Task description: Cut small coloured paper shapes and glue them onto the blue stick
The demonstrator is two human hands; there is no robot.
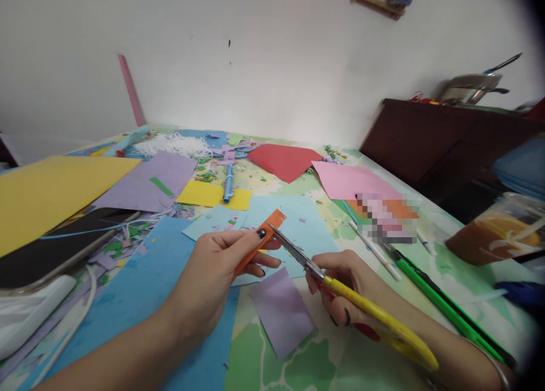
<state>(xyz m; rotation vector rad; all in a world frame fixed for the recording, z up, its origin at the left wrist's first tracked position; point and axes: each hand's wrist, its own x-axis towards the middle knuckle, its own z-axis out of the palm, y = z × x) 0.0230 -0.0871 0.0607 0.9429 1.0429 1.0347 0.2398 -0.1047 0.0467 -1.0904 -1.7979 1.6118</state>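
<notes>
My left hand [225, 263] pinches a narrow orange paper strip [272, 222] between thumb and fingers, holding it up over the table. My right hand [347, 286] grips yellow-handled scissors [366, 306]; their metal blades point up and left and meet the strip's edge near its top. A small purple paper rectangle [283, 311] lies flat on the table just below both hands. A light blue sheet [293, 223] lies under the strip.
Coloured sheets cover the table: yellow [51, 192], purple [149, 181], red [283, 161], pink [349, 181], blue [140, 289]. A tablet [59, 240] lies left among paper scraps. Green pencils [443, 303] and a drink cup [498, 232] sit right. A dark cabinet [438, 141] stands behind.
</notes>
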